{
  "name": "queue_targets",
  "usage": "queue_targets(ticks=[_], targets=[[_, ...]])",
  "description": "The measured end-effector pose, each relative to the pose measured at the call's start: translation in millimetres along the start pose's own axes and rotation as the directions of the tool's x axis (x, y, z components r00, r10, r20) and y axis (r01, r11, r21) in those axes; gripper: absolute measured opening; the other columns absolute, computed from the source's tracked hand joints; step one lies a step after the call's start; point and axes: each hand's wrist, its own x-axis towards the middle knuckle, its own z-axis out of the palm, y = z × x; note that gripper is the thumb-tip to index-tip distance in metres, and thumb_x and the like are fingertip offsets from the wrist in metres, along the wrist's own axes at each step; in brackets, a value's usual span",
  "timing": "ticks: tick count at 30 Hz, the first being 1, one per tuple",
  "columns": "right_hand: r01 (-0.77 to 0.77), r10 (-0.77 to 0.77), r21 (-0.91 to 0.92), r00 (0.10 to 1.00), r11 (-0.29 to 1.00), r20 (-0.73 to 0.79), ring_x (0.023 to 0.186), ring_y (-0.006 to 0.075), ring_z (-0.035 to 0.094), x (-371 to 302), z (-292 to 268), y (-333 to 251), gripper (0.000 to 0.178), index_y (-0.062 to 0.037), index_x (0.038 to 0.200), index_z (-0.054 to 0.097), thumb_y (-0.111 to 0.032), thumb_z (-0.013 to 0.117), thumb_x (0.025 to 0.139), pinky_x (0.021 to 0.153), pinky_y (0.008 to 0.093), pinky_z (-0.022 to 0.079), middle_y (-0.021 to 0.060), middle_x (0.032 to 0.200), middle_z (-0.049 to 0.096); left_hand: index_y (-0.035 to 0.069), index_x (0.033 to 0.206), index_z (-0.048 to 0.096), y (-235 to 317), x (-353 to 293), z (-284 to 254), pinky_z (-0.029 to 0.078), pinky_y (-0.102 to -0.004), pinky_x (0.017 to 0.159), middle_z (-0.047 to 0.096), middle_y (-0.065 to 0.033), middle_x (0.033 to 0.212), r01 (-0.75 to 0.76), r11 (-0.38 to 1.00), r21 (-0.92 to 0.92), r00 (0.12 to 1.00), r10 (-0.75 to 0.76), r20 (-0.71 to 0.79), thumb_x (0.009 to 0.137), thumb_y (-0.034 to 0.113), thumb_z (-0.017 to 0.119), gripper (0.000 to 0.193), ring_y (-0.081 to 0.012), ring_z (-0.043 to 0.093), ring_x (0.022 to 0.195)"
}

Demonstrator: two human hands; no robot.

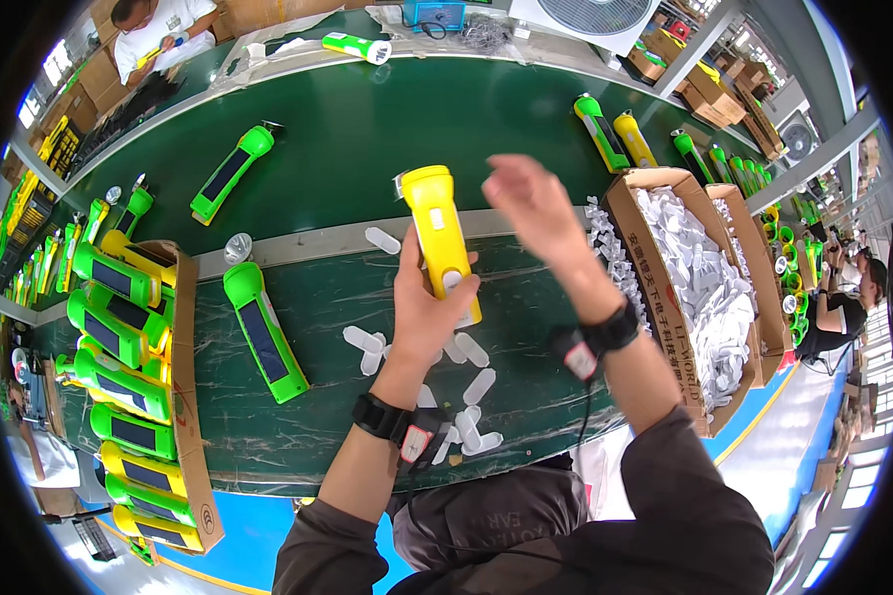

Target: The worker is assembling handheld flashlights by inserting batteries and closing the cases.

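My left hand (427,312) is closed around the lower part of a yellow flashlight (435,213), its thumb near a round button. The flashlight is held upright over the bench, head end away from me. To its right my right hand (536,203) is raised, apart from the flashlight; motion blur smears its fingers. Several clear-white oval plastic pieces (479,385) lie scattered on the bench around my left forearm, and one oval piece (382,240) lies beside the flashlight. A green flashlight (266,332) with a dark panel lies left of my left hand, a round lens part (238,248) at its head.
At left stands a carton (191,397) full of green and yellow flashlights. Cartons of small white parts (700,288) stand at right. Beyond the bench runs a green conveyor belt (367,139) carrying flashlights. Another person (169,30) works across it. A fan (590,15) stands at the back.
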Motion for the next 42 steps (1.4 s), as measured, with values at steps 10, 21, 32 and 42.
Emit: queue_targets(ticks=[10,21,32,42], targets=[[0.162,0.425,-0.987,0.892,0.013,0.152,0.095,0.0316,0.067,55,-88,80,0.022,-0.0086,0.094,0.073,-0.006,0.056,0.08,0.111,0.0614,0.015,0.0115,0.097,0.07,0.008,0.145,0.03,10,0,5,0.051,-0.0308,0.085,0.052,-0.007,0.117,0.08,0.997,-0.017,0.997,-0.08,0.0,0.076,-0.011,0.06,0.077,-0.0187,0.06,0.107],[0.34,0.185,-0.934,0.916,0.109,0.355,0.083,0.0318,0.067,29,-93,82,0.012,-0.0042,0.084,0.067,0.0,0.063,0.073,0.07,0.0392,0.055,0.014,0.083,0.066,0.006,0.144,0.03,8,1,6,0.051,-0.0315,0.085,0.052,-0.0078,0.118,0.101,0.994,-0.044,0.995,-0.102,-0.022,0.076,-0.011,0.06,0.077,-0.0197,0.06,0.107],[0.264,0.124,-0.811,0.917,0.521,0.378,0.111,0.0407,0.049,-69,-102,56,0.038,0.0087,0.112,0.052,0.0,0.059,0.075,0.095,0.0434,0.044,0.0243,0.113,0.05,0.006,0.144,0.03,4,1,2,0.05,-0.0328,0.087,0.053,-0.0083,0.119,0.128,0.991,-0.031,0.99,-0.129,-0.054,0.077,-0.008,0.063,0.076,-0.0205,0.06,0.108],[-0.383,0.241,0.217,0.841,0.898,0.485,0.108,0.0256,0.06,-82,-34,-33,0.059,0.0058,0.132,0.041,-0.025,0.066,0.088,0.086,0.0339,0.051,0.0215,0.122,0.056,0.005,0.143,0.031,-1,4,5,0.048,-0.0331,0.094,0.054,-0.011,0.125,0.112,0.982,-0.152,0.992,-0.103,0.07,0.081,-0.006,0.062,0.07,-0.0211,0.056,0.116]])
